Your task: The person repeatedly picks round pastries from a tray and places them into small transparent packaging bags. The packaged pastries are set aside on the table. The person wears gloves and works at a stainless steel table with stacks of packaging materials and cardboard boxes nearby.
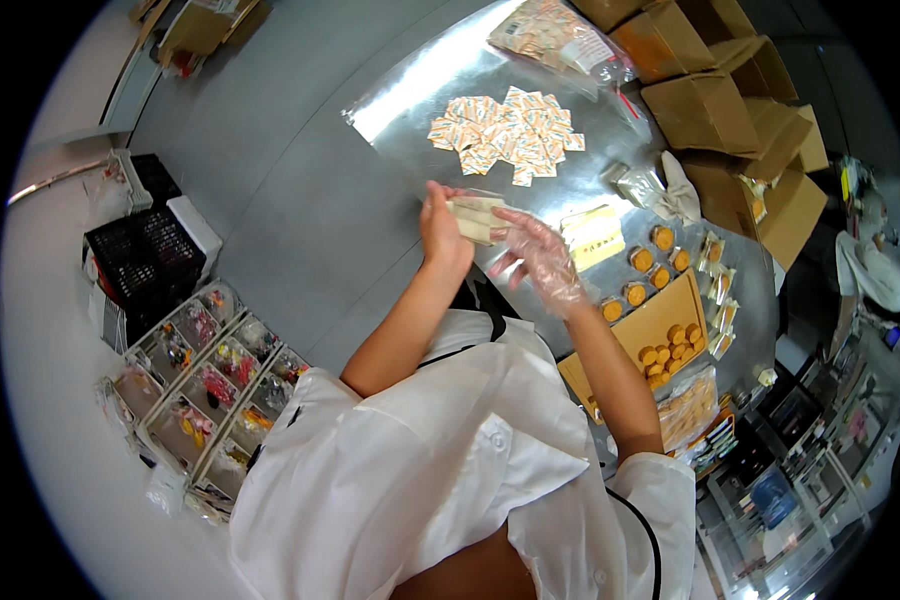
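Observation:
My left hand (444,232), bare, is wrapped round a thin stack of pale cream bags with clear edges (475,217) above the table's near left edge. My right hand (547,262) wears a loose clear plastic glove. Its upper fingers close on the right end of the same bags, while the lower ones hang apart. Beyond the hands lies a heap of small white-and-orange sachets (515,130). To the right are a yellow printed sheet (592,236) and several round golden-brown pastries (641,259) on the metal table (395,110).
More pastries sit on a brown tray (625,335) under my right forearm. Wrapped pastries (720,285) line the table's right side. A large sachet bag (560,40) and open cardboard boxes (715,110) stand at the far right. Black crates (145,255) and a compartment rack (205,370) are at left.

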Demonstrator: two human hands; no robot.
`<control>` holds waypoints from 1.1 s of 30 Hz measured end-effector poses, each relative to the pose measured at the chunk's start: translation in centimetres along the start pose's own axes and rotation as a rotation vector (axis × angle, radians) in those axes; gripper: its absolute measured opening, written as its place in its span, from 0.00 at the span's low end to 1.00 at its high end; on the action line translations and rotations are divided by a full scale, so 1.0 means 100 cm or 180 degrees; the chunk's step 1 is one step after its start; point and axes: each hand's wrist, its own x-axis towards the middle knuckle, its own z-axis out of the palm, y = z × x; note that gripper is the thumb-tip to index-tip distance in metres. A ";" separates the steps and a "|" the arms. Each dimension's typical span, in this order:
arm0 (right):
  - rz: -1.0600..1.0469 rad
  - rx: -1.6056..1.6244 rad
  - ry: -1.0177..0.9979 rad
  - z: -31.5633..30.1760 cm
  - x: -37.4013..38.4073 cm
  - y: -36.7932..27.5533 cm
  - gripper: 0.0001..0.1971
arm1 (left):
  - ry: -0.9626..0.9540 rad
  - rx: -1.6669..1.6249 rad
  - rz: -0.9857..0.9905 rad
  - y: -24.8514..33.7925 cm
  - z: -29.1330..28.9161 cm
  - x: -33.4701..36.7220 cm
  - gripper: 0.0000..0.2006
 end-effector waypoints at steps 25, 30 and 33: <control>-0.0673 -0.4775 0.3020 -0.226 -0.042 0.142 0.32 | -0.0736 0.0339 -0.1746 -0.011 0.006 -0.006 0.14; -0.1373 -0.4669 0.2839 -0.246 -0.034 0.144 0.27 | -0.0878 0.0283 -0.1978 -0.031 0.020 -0.018 0.14; -0.1683 -0.4288 0.2989 -0.240 -0.041 0.139 0.24 | -0.1089 0.0123 -0.2126 -0.039 0.027 -0.026 0.15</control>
